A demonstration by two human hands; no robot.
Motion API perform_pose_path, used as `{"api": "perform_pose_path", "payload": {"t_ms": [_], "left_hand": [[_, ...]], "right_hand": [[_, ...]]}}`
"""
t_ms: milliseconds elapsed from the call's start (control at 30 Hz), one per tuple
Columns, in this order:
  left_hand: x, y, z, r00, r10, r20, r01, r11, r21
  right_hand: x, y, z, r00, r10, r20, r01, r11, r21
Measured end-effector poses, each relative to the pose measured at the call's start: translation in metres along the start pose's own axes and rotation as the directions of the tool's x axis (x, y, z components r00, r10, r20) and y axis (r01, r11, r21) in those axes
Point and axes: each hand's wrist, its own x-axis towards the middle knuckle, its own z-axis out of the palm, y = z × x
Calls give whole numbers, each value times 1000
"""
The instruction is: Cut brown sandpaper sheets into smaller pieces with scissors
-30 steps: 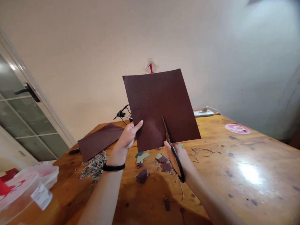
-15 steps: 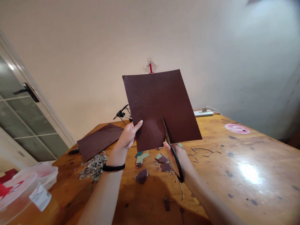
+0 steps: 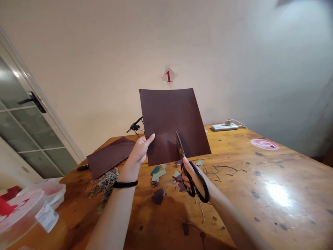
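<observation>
Fingers (image 3: 150, 139) of the left hand (image 3: 139, 152) pinch the lower left edge of a dark brown sheet (image 3: 171, 119), thumb behind and index finger laid across its front, holding it upright above the desk (image 3: 260, 184). The sheet is roughly square, matte with a faint grainy sheen near its lower middle, and its top edge sits just under a red "1" label (image 3: 168, 75) on the wall. A slit runs up from its bottom edge, right of centre. The right hand (image 3: 194, 177) has its fingers closed through the black handles of scissors (image 3: 191, 173), whose blades stand in that slit, pointing up into the sheet. Below the sheet, small brown and green scraps (image 3: 166, 177) lie scattered on the desk, with thin slivers to their right. A second brown sheet (image 3: 110, 156) lies flat at the left, beside a heap of fine cuttings (image 3: 104, 182). A clear plastic tub (image 3: 23, 211) sits at the desk's near left corner, and a white power strip (image 3: 224, 127) lies at the far edge.
</observation>
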Motion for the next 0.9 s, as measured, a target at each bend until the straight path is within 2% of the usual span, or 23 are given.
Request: {"api": "perform_pose_path", "payload": {"t_ms": [67,200,367,433,567,700,900], "left_hand": [[4,0,-8,998,39,-54,-41,999,-28],[9,4,-30,972,123,-202,-138,988,-64],[9,10,-48,949,178,-259,-204,976,-80],[7,11,-49,951,187,-248,-211,975,-74],[2,14,-39,983,126,-133,-136,988,-70],[-1,14,-26,998,53,-43,-56,996,-71],[-3,16,-19,1000,-6,-9,6,998,-55]], "right_hand": [[-4,-4,-1,996,34,86,-35,999,2],[-10,-9,-3,986,1,168,4,1000,-31],[-7,-5,-5,986,-78,146,89,993,-73],[-4,-1,-7,985,-115,128,129,987,-100],[-2,5,-10,975,-181,126,200,968,-155],[-3,3,-10,974,-179,141,207,953,-220],[-1,5,-11,982,-157,106,180,950,-257]]}}
